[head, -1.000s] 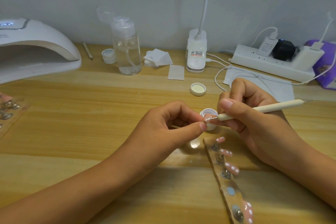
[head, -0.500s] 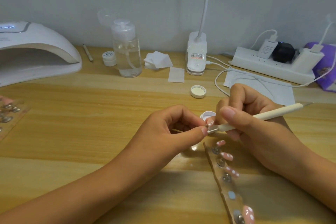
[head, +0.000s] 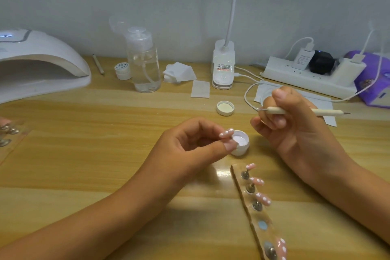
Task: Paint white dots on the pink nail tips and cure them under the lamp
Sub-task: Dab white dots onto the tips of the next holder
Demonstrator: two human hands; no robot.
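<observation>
My left hand pinches a pink nail tip with white dots, held just left of the small open pot of white paint. My right hand grips the cream dotting pen, lifted up and to the right, its metal tip pointing left and clear of the nail. A clear holder strip lies in front of the pot and carries several dotted pink nail tips on metal studs. The white curing lamp stands at the far left.
The pot's lid lies behind my hands. Along the back are a clear pump bottle, a small white jar, cotton pads, a desk lamp base and a power strip with cables. Another holder strip sits at the left edge.
My right hand has pulled the pen up and away to the right from the nail tip. My left hand still holds the tip, now showing several white dots.
</observation>
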